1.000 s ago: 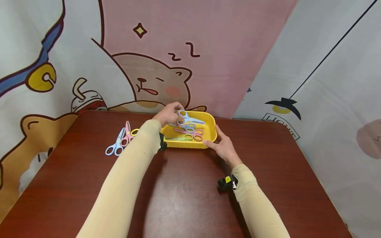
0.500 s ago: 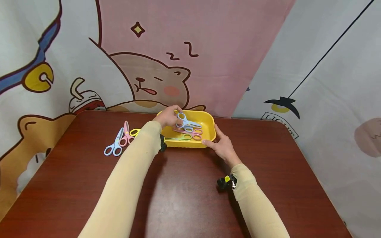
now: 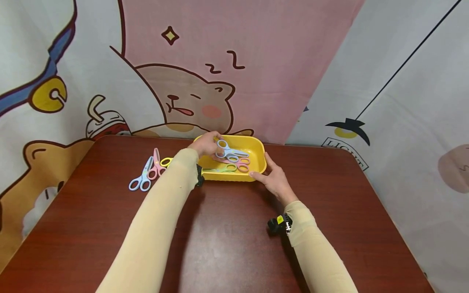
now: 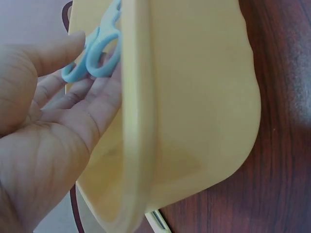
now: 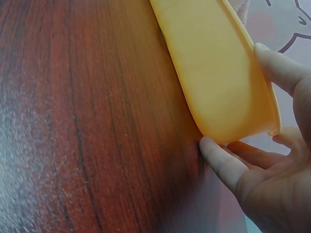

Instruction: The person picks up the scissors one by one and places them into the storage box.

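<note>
A yellow tray (image 3: 229, 176) stands at the far middle of the brown table (image 3: 227, 236). My left hand (image 3: 217, 147) pinches the handles of a pair of blue scissors (image 3: 228, 151) just above the tray's inside; the left wrist view shows the blue scissors (image 4: 95, 53) between thumb and fingers, beside the tray (image 4: 194, 97) wall. Pink scissors (image 3: 239, 162) and green scissors (image 3: 220, 169) lie in the tray. My right hand (image 3: 261, 167) rests against the tray's front right corner, thumb (image 5: 218, 160) on the tray (image 5: 218, 73) wall and fingers straight along the side.
To the left of the tray, a second pair of blue scissors (image 3: 141, 179), a pink pair (image 3: 155, 164) and a yellow handle (image 3: 165, 162) lie on the table. A cartoon curtain (image 3: 190, 81) hangs close behind the far edge.
My left hand has lowered the blue scissors a little, down toward the other scissors in the tray. The right hand has stayed at the tray's corner.
</note>
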`<control>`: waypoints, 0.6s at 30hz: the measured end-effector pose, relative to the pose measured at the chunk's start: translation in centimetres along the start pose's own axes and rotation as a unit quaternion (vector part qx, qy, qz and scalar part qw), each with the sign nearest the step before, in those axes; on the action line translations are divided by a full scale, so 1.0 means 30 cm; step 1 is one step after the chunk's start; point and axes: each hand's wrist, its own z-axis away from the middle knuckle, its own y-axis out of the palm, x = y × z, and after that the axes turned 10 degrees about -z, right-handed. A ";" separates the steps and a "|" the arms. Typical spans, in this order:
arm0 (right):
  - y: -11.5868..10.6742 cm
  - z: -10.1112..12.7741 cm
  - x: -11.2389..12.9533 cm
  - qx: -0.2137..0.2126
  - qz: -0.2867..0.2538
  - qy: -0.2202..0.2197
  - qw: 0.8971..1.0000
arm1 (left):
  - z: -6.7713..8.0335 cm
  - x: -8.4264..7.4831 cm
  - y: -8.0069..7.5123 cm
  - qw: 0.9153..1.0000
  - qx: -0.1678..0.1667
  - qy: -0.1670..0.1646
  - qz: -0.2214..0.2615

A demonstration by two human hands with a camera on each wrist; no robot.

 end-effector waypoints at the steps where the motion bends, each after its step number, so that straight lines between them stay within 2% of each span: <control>1: 0.000 0.000 0.000 0.000 -0.001 0.000 1.000 | 0.000 0.000 -0.001 1.000 0.000 -0.002 -0.005; 12: 0.002 -0.001 -0.001 0.001 0.002 -0.002 1.000 | 0.020 -0.010 -0.015 0.999 -0.007 -0.032 -0.015; 18: -0.001 0.000 -0.003 0.005 -0.009 0.004 1.000 | 0.031 -0.013 -0.027 0.999 -0.001 -0.032 -0.020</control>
